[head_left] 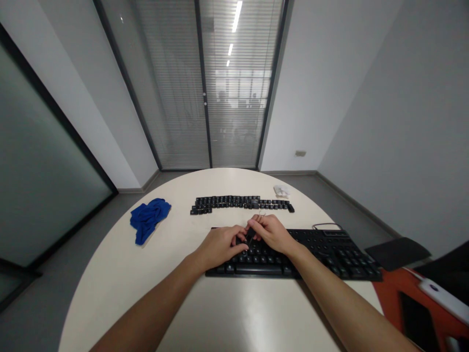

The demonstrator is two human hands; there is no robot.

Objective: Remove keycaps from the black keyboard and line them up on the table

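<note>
A black keyboard (264,269) lies across the front of the table, with keys gone from its upper rows. My right hand (271,232) is closed over the keyboard on a small dark tool with thin wire ends, which looks like a wire keycap puller (250,233). Close against it, my left hand (224,243) has its fingers curled and its thumb low over the keys. Whatever sits between the left fingertips is too small and hidden to name. Beyond the hands, removed black keycaps (229,201) stand in rows on the table.
A crumpled blue cloth (149,217) lies on the round white table (176,303) at left. A small clear plastic bag (281,191) is at the back right. The keyboard's cable (327,224) loops behind it. Beside the table, a red seat (390,293) bears a dark phone (417,320) and a white power strip (445,298).
</note>
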